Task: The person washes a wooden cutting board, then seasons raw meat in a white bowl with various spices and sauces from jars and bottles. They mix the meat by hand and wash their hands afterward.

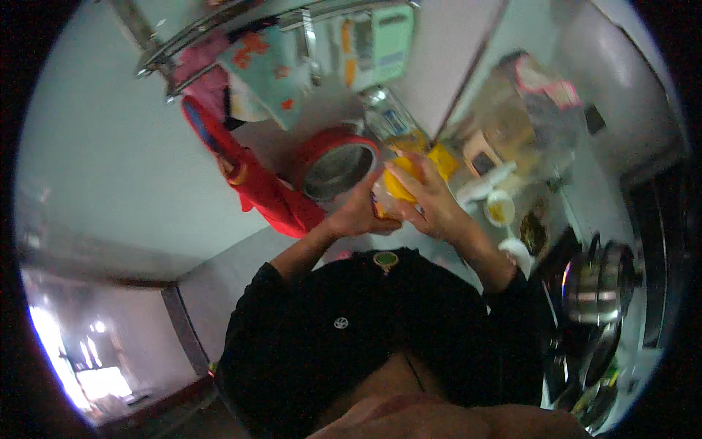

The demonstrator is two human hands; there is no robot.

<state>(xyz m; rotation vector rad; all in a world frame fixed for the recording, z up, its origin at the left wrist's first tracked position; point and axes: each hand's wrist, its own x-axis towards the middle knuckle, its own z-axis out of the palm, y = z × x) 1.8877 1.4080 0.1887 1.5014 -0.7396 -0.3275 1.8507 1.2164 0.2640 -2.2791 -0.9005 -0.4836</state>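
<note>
Both hands are on a small container with a pale body and a yellow lid (401, 180). My left hand (359, 213) wraps around its body from the left and below. Over the lid lie the spread fingers of my right hand (436, 200), with the thumb lower on the container. What the container holds is hidden by the fingers and blur. Just beyond my left hand is a red-rimmed round basin (340, 170), its inside grey. A yellow packet (443, 162) lies close behind my right hand.
Left of the basin is a red cloth or bag (269, 197). Towels (263, 71) and a light green cutting board (392, 46) hang from a wall rail. At right are a white bowl (499, 209) with yellow contents, a dish of dark green food (533, 233) and a metal pot (598, 288).
</note>
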